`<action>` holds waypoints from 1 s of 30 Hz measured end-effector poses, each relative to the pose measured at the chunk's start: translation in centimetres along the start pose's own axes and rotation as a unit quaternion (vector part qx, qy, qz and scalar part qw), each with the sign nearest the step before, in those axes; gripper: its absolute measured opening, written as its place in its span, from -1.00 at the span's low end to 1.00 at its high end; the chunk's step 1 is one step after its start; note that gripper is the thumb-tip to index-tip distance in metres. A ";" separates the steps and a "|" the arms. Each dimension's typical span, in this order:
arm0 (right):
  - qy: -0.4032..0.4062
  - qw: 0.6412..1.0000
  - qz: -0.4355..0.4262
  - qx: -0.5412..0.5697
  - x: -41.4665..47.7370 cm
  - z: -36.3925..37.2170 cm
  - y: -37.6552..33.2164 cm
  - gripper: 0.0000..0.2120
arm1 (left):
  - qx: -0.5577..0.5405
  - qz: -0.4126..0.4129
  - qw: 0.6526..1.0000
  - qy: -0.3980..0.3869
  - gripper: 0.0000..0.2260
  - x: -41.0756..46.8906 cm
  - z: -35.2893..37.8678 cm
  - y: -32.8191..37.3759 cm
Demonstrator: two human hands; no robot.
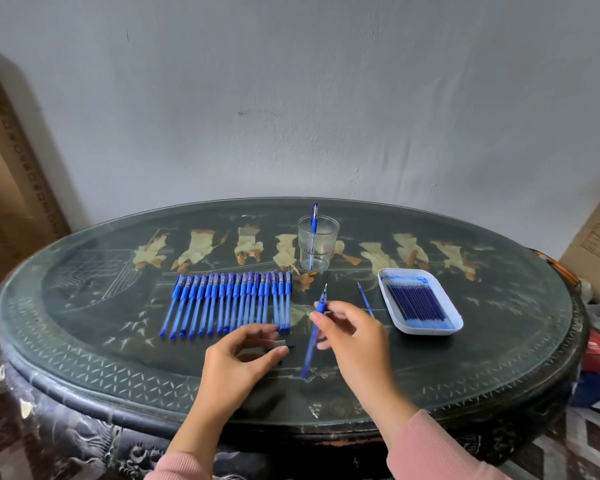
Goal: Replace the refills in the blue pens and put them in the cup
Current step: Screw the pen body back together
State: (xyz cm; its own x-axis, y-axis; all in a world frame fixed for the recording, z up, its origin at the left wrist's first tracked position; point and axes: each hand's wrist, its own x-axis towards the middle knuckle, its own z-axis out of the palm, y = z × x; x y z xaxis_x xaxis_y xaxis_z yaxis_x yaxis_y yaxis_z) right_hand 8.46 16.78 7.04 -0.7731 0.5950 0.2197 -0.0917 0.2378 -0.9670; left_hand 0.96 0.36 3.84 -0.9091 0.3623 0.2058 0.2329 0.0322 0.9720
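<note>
The right hand (pixel 350 337) pinches an uncapped blue pen (pixel 310 351), tip up, just above the surface (pixel 118 341). The left hand (pixel 239 358) pinches a small piece (pixel 291 347), mostly hidden by its fingers. One finished pen (pixel 313 221) stands in the cup (pixel 317 249); a row of pens (pixel 229 303) lies nearby, and a tray (pixel 425 331) holds refills (pixel 416 303).

The right hand (pixel 355 336) pinches an uncapped blue pen (pixel 312 339), the left hand (pixel 238 363) pinches a small piece (pixel 280 343), near the pen row (pixel 229 303).
</note>
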 end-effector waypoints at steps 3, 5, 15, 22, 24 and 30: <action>-0.020 0.999 0.032 0.029 -0.1 0.4 -0.2 -0.87 | -0.038 -0.017 0.999 -0.019 -0.69 0.0 0.3 0.2; -0.030 0.997 0.049 0.046 -0.1 0.6 0.0 -0.87 | -0.053 -0.024 0.998 -0.039 -0.70 -0.2 0.7 0.3; -0.031 0.992 0.081 0.093 0.2 0.9 -0.9 -0.87 | -0.062 -0.052 0.996 -0.043 -0.82 -0.4 0.9 0.2; -0.015 0.996 0.067 0.055 2.0 0.1 -1.8 -0.98 | -0.041 -0.054 0.997 -0.043 -0.83 -0.3 0.8 -0.1; -0.015 0.998 0.054 0.035 2.6 -0.2 -2.3 -0.97 | -0.038 -0.054 0.997 -0.043 -0.83 -0.3 0.7 -0.1; 0.028 0.998 0.004 0.049 5.1 -1.9 -4.5 -0.93 | -0.037 -0.066 0.996 -0.040 -0.81 -0.3 0.8 0.2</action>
State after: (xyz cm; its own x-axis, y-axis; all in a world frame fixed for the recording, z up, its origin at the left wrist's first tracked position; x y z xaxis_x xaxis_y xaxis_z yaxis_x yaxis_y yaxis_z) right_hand 6.13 20.15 12.74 -0.7382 0.6387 0.2170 -0.1496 0.1586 -0.9759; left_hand 1.58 0.94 3.85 -0.8987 0.4332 0.0683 0.0843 0.0179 0.9963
